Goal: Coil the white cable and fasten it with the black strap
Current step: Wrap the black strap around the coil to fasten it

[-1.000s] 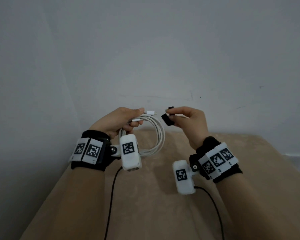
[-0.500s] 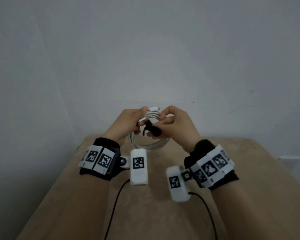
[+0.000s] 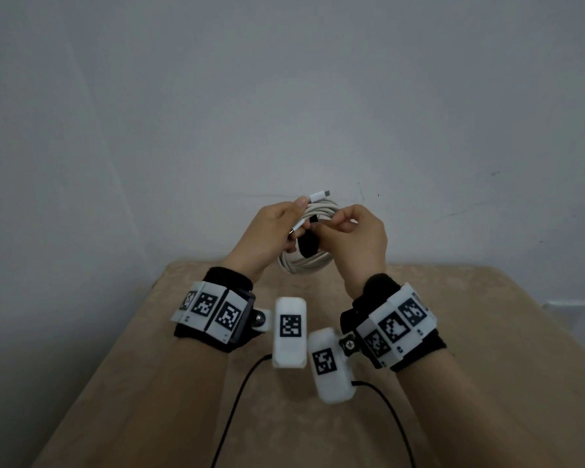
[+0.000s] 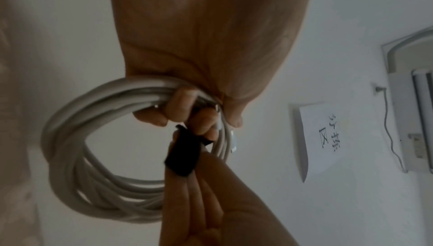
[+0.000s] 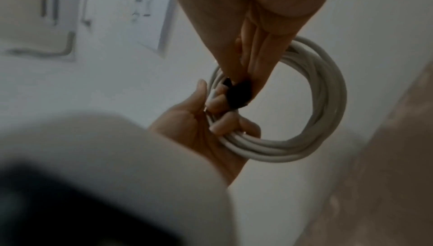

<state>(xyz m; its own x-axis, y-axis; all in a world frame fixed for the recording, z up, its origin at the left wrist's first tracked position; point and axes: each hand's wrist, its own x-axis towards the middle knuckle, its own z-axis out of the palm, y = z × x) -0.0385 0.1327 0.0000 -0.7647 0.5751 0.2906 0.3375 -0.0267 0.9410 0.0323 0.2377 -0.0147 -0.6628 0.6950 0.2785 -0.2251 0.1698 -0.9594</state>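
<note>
A: Left hand [image 3: 267,236] grips the coiled white cable [image 3: 304,265] above the tan table [image 3: 453,332]; one plug [image 3: 319,196] pokes up past the thumb.

B: Right hand [image 3: 358,236] pinches the black strap [image 3: 307,244] against the coil, beside the left fingers [image 4: 179,102]; it isn't fastened yet.

A tan table [image 3: 487,332] stands against a plain grey wall [image 3: 284,96], its top mottled and matt; two thin black cords [image 3: 230,417] trail across it toward the near edge. In the left wrist view a white paper sheet [image 4: 321,139] with handwritten characters hangs on the wall; beside it sits a white wall unit [image 4: 410,83], and a thin grey wire [image 4: 390,129] runs down from a small socket [image 4: 378,89].
</note>
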